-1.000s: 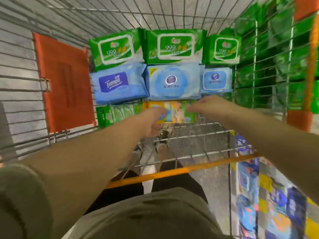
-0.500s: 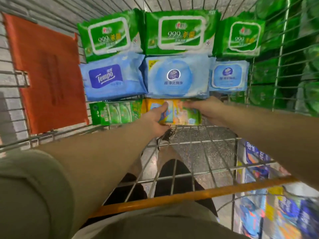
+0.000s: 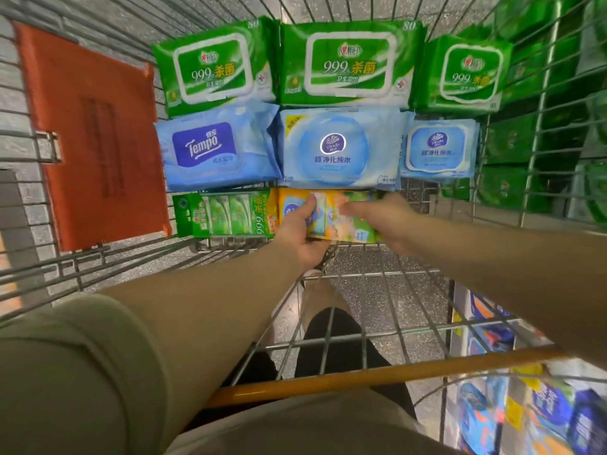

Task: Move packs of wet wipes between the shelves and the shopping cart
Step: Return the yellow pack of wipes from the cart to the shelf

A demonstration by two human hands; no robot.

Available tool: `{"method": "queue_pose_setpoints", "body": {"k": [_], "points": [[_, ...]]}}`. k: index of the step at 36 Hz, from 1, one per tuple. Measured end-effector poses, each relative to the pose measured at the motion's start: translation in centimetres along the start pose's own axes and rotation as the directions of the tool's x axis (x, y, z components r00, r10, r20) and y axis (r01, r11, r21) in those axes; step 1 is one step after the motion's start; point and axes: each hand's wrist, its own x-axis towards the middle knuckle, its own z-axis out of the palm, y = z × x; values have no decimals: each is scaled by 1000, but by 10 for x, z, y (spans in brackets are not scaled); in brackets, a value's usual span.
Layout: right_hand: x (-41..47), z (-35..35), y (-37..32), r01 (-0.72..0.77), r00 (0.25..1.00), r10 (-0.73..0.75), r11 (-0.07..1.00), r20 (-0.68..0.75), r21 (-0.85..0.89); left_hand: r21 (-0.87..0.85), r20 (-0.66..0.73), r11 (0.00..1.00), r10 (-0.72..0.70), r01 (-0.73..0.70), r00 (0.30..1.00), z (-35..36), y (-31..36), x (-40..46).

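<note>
Flanking yellow pack (image 3: 331, 216): green multipack (image 3: 226, 215)

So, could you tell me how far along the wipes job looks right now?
Eight packs lie in the cart: three green across the far row, three blue in the middle, and a green multipack nearest. In hand: the left hand and right hand both grip the yellow pack beside it. Left: green packs on the shelves at right.

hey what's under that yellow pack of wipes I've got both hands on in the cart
The yellow pack lies on the cart's wire floor, speckled shop flooring visible through the grid. Left hand and right hand cover its ends; anything directly beneath is hidden.
</note>
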Motion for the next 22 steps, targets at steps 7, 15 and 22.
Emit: {"method": "queue_pose_setpoints", "body": {"k": [7,15,22], "points": [[-6,3,-8,-26,995,21,998,97,51,-68,55,998,14,-10,998,2,-2,-1],[-32,15,-8,-54,989,51,998,135,24,-65,141,998,-18,27,990,2,-3,-21],[-86,21,-41,-71,994,69,997,82,15,123,121,990,-87,72,989,6,5,-72]]}}
